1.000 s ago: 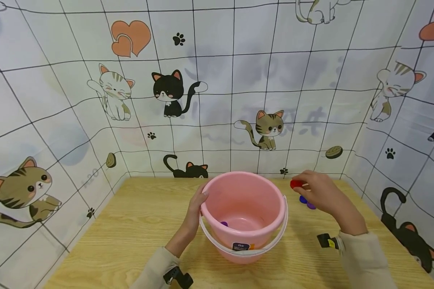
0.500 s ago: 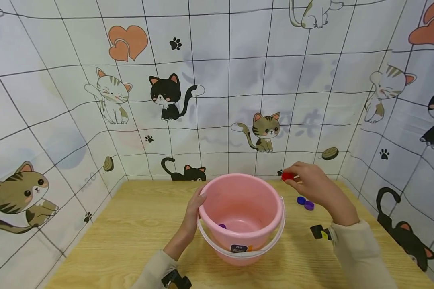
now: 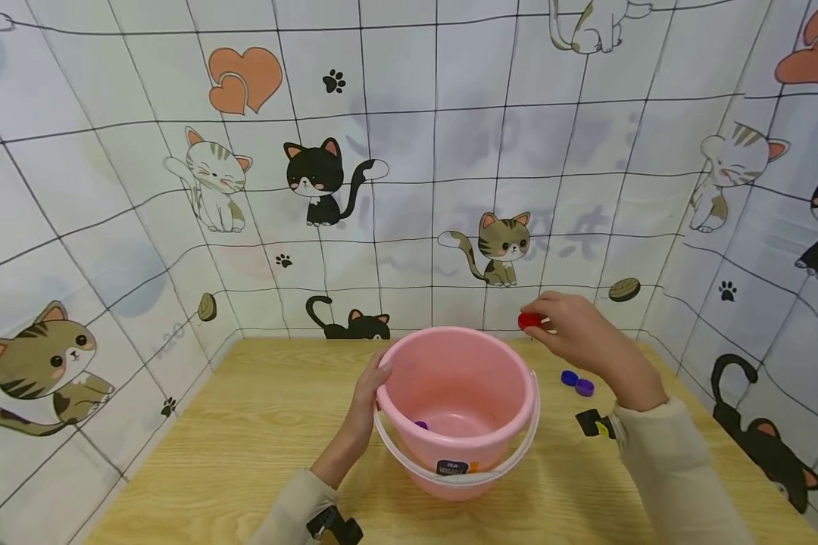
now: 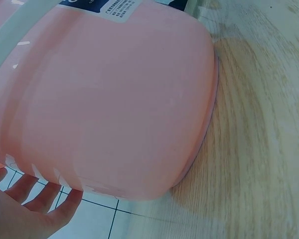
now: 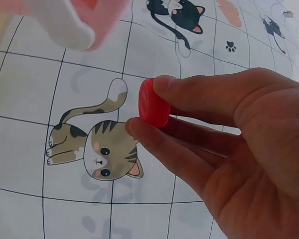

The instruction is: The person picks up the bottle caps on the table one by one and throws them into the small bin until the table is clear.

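Observation:
A pink bucket (image 3: 450, 363) with a white handle (image 3: 473, 478) stands upright on the wooden table. My left hand (image 3: 366, 397) holds its left rim, thumb at the edge; in the left wrist view several fingers (image 4: 50, 201) lie against the bucket's outer wall (image 4: 119, 99). Beyond and right of the bucket, above rim height, my right hand (image 3: 579, 333) pinches a red bottle cap (image 3: 529, 321) between thumb and fingers. The right wrist view shows the red cap (image 5: 153, 103) held at the fingertips. Inside the bucket, part of a purple piece (image 3: 421, 425) shows; the front wall hides the rest.
A blue cap (image 3: 569, 378) and a purple cap (image 3: 585, 387) lie side by side on the table (image 3: 259, 424), right of the bucket. Cat-patterned sheeting (image 3: 395, 272) borders the table at the back and both sides. The bucket's handle hangs down across its front.
My right hand has moved left and upward with the red cap, nearer the bucket. My left hand stays on the rim, and the two caps on the table lie as before.

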`<state>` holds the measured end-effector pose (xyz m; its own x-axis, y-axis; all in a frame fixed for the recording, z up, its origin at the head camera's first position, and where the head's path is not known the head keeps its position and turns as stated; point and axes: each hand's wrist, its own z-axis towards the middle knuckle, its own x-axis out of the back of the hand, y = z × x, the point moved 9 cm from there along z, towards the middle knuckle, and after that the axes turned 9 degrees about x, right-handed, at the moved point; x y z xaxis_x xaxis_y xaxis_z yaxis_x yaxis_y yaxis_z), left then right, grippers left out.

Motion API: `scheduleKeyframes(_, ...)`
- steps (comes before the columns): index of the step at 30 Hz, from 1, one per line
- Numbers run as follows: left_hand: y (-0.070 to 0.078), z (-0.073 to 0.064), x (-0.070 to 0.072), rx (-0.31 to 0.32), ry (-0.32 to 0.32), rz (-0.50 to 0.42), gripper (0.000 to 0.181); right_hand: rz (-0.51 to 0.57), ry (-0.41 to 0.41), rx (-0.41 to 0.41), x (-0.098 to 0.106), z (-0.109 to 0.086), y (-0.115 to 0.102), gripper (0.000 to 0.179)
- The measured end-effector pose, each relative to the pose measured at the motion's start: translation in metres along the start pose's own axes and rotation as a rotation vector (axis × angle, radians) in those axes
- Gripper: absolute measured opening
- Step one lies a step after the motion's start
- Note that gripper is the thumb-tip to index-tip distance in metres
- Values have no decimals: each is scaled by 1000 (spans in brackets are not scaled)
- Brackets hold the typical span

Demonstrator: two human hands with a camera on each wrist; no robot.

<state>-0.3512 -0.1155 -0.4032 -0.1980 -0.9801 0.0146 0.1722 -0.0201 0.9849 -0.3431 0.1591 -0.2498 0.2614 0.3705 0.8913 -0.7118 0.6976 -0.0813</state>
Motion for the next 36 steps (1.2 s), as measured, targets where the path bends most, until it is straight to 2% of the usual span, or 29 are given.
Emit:
scheduleKeyframes(19,1,0,0,6,2,-21,51,-20,2,51,12,26,-28,20)
scheduleKeyframes(36,2,-1,0,1,-2,-9,50,-8,-1,105,9,52,-57,18)
